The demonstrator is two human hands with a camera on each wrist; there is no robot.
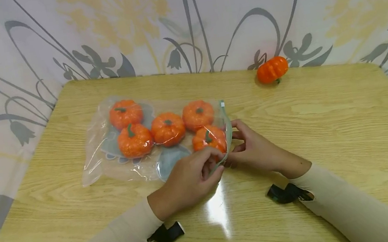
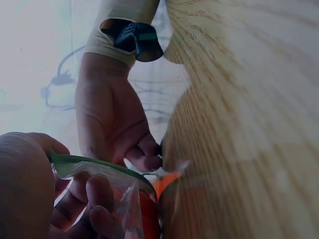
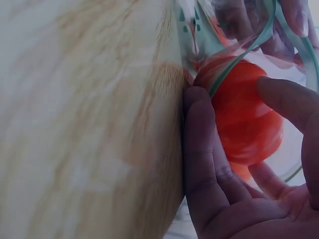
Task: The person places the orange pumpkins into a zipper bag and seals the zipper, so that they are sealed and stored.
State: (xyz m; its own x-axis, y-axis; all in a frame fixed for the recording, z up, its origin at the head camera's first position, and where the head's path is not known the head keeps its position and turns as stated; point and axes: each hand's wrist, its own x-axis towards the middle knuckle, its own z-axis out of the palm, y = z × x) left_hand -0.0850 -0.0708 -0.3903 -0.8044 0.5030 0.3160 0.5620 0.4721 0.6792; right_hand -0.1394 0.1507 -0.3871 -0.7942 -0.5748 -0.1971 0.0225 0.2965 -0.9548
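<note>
A clear zip bag [image 1: 94, 161] with a green zip strip [image 1: 229, 130] lies on the table, holding several small orange pumpkins [image 1: 168, 129]. My left hand [image 1: 191, 176] pinches the near side of the bag's mouth; in the left wrist view its fingers [image 2: 102, 194] show through and beside the plastic. At that mouth, my right hand [image 1: 258, 149] curls about the nearest pumpkin [image 1: 209, 139]. The right wrist view shows the thumb against this pumpkin [image 3: 244, 114] and the fingers [image 3: 202, 144] along its other side, low by the table. The film partly covers the fingertips.
Another orange pumpkin [image 1: 272, 70] lies on its side at the table's far edge, right of the bag. A flower-patterned cloth [image 1: 179, 22] hangs behind the wooden table [image 1: 329, 117]. Black straps [image 1: 167, 233] stick out from both sleeves.
</note>
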